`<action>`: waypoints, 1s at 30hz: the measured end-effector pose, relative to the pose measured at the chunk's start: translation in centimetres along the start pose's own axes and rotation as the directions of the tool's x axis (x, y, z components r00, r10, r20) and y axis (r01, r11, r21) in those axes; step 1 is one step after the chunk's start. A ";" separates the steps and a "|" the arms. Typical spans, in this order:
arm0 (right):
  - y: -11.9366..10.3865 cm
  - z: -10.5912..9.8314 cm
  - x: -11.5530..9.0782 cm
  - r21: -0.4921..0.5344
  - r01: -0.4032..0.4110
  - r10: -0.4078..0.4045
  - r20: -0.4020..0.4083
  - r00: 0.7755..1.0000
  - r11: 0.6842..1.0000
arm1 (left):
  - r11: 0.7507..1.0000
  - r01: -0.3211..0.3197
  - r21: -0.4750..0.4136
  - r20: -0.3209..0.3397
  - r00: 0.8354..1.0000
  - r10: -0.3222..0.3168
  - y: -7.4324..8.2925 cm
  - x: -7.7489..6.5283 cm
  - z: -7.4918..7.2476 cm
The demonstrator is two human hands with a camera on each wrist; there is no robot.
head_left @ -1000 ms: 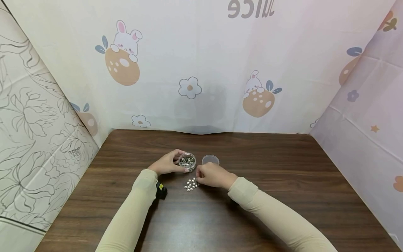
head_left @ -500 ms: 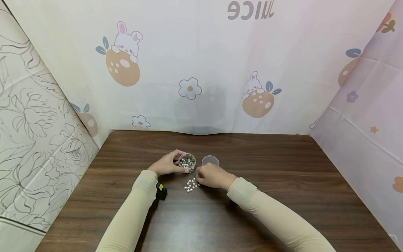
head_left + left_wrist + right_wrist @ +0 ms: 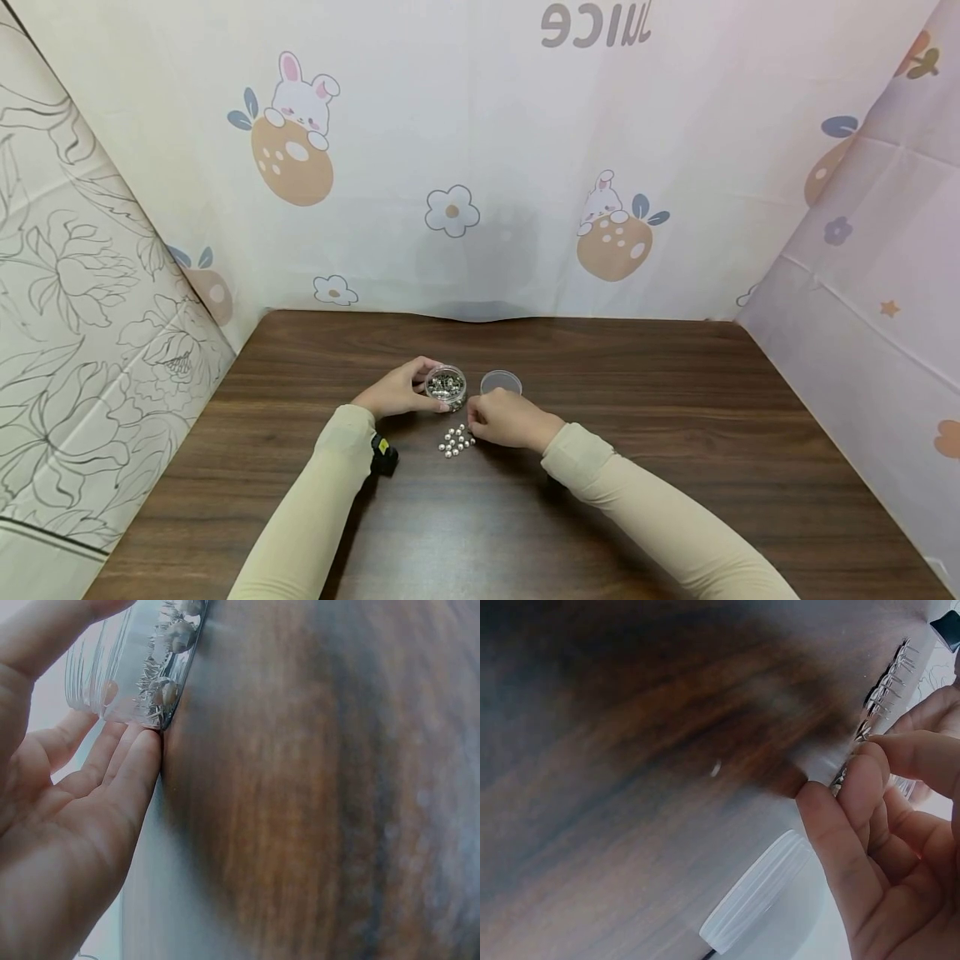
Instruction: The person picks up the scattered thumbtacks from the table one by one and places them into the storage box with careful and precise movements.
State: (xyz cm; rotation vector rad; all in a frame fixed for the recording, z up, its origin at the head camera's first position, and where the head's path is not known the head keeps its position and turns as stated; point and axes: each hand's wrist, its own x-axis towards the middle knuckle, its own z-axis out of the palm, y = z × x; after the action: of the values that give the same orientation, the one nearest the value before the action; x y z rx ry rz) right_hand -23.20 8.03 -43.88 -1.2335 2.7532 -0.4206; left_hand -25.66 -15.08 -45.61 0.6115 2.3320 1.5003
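My left hand (image 3: 397, 390) holds a small clear round jar (image 3: 446, 385) with thumb and fingers on either side. Silver thumbtacks (image 3: 166, 691) fill its lower part, their points sticking out in all directions. A loose group of several round-headed thumbtacks (image 3: 454, 442) lies on the table in front of the jar. In the right wrist view their points (image 3: 891, 686) stand up in a line. My right hand (image 3: 504, 417) is at the right edge of this group, low over the table, thumb and fingertips pinching a thumbtack (image 3: 862, 736) mostly hidden by them.
A clear round lid (image 3: 501, 382) lies just behind my right hand, right of the jar. A black device with a yellow mark (image 3: 385, 455) is at my left wrist. The brown wooden table (image 3: 645, 375) meets a printed cloth (image 3: 480, 250) at its back edge.
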 end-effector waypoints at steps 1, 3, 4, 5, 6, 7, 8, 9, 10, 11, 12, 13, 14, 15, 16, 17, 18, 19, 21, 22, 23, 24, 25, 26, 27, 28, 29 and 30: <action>0.0 0.0 0.0 0.000 -0.001 0.001 -0.001 1.000 1.000 | 1.000 -0.004 -0.006 0.007 1.000 0.004 0.4 -0.1 0.0; 0.0 0.0 -0.1 0.001 -0.005 0.005 -0.002 1.000 1.000 | 1.000 -0.009 -0.015 0.020 1.000 0.010 0.9 -0.4 0.0; 0.0 0.1 -0.1 0.002 -0.006 0.006 -0.001 1.000 1.000 | 1.000 -0.009 -0.017 0.023 1.000 0.009 1.0 -0.4 -0.1; 0.0 0.1 -0.1 0.005 -0.009 0.009 0.001 1.000 1.000 | 1.000 -0.007 -0.019 0.023 1.000 0.007 0.9 -0.4 0.0; 0.0 0.1 -0.2 0.005 -0.011 0.011 0.004 1.000 1.000 | 1.000 -0.006 -0.020 0.020 1.000 0.006 0.8 -0.4 0.0; 0.0 0.1 -0.2 0.007 -0.013 0.013 0.006 1.000 1.000 | 1.000 -0.004 -0.018 0.016 1.000 0.004 0.5 -0.2 0.0; 0.0 0.1 -0.2 0.009 -0.016 0.016 0.008 1.000 1.000 | 1.000 -0.002 -0.014 0.010 1.000 0.002 0.1 -0.1 0.1; 0.0 0.1 -0.2 0.011 -0.016 0.016 0.009 1.000 1.000 | 1.000 0.002 -0.006 0.003 1.000 -0.002 -0.2 0.0 0.1; 0.0 0.1 -0.2 0.012 -0.016 0.016 0.008 1.000 1.000 | 1.000 0.006 0.003 -0.004 1.000 -0.006 -0.6 0.2 0.1; -0.1 0.0 -0.3 0.012 -0.016 0.016 0.005 1.000 1.000 | 1.000 0.007 0.012 -0.011 1.000 -0.007 -1.0 0.3 0.1; -0.1 0.0 -0.3 0.011 -0.015 0.015 0.001 1.000 1.000 | 1.000 0.009 0.020 -0.016 1.000 -0.008 -1.3 0.5 0.1; -0.1 0.0 -0.3 0.010 -0.013 0.013 -0.004 1.000 1.000 | 1.000 0.011 0.028 -0.020 1.000 -0.011 -1.6 0.6 0.1; -0.1 0.0 -0.3 0.010 -0.011 0.011 -0.008 1.000 1.000 | 0.999 0.013 0.033 -0.024 1.000 -0.012 -1.7 0.6 0.1; -0.1 0.0 -0.3 0.011 -0.009 0.009 -0.013 1.000 1.000 | 0.999 0.011 0.032 -0.025 1.000 -0.010 -1.9 0.7 0.1; -0.1 0.0 -0.3 0.009 -0.007 0.008 -0.016 1.000 1.000 | 1.000 0.010 0.030 -0.025 1.000 -0.009 -1.9 0.7 0.1; -0.1 0.0 -0.3 0.009 -0.007 0.007 -0.019 1.000 1.000 | 1.000 0.010 0.029 -0.025 1.000 -0.010 -1.9 0.7 0.1; -0.1 0.0 -0.3 0.007 -0.008 0.008 -0.020 1.000 1.000 | 0.999 0.013 0.029 -0.024 1.000 -0.012 -2.0 0.7 0.2; -0.1 0.0 -0.3 0.006 -0.009 0.009 -0.020 1.000 1.000 | 1.000 0.013 0.028 -0.023 1.000 -0.012 -2.0 0.7 0.2; -0.1 0.1 -0.4 0.007 -0.008 0.009 -0.023 1.000 1.000 | 1.000 0.009 0.026 -0.020 1.000 -0.009 -2.0 0.6 0.2; -0.1 0.1 -0.4 0.006 -0.010 0.010 -0.024 1.000 1.000 | 1.000 0.013 0.029 -0.021 1.000 -0.012 -2.0 0.6 0.2; -0.1 0.1 -0.4 0.005 -0.009 0.009 -0.027 1.000 1.000 | 0.999 0.016 0.032 -0.023 1.000 -0.016 -2.0 0.6 0.2; -0.1 0.1 -0.4 0.005 -0.010 0.010 -0.028 1.000 1.000 | 0.999 0.018 0.034 -0.024 1.000 -0.018 -2.0 0.6 0.2; -0.2 0.1 -0.4 0.008 -0.010 0.010 -0.030 0.999 1.000 | 0.999 0.021 0.036 -0.026 0.999 -0.020 -2.0 0.6 0.1; -0.1 0.1 -0.4 0.009 -0.010 0.011 -0.033 0.999 1.000 | 0.999 0.020 0.038 -0.026 0.999 -0.019 -2.0 0.7 0.1; -0.1 0.2 -0.4 0.011 -0.013 0.014 -0.034 0.999 1.000 | 0.999 0.021 0.040 -0.027 0.999 -0.020 -2.0 0.7 0.1; -0.1 0.1 -0.4 0.012 -0.018 0.018 -0.034 0.999 1.000 | 0.999 0.024 0.043 -0.029 0.999 -0.023 -2.0 0.7 0.1; -0.1 0.1 -0.4 0.015 -0.020 0.021 -0.036 0.999 1.000 | 0.999 0.025 0.045 -0.029 0.999 -0.024 -2.0 0.7 0.1; -0.1 0.1 -0.4 0.018 -0.023 0.024 -0.037 0.999 1.000 | 0.999 0.027 0.045 -0.030 0.999 -0.026 -1.9 0.7 0.1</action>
State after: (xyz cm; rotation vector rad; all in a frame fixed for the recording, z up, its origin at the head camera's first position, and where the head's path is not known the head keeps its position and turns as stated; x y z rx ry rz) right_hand -22.84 8.29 -44.00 -1.2007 2.7862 -0.4690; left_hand -26.61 -15.34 -47.44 0.5713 2.3925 1.4576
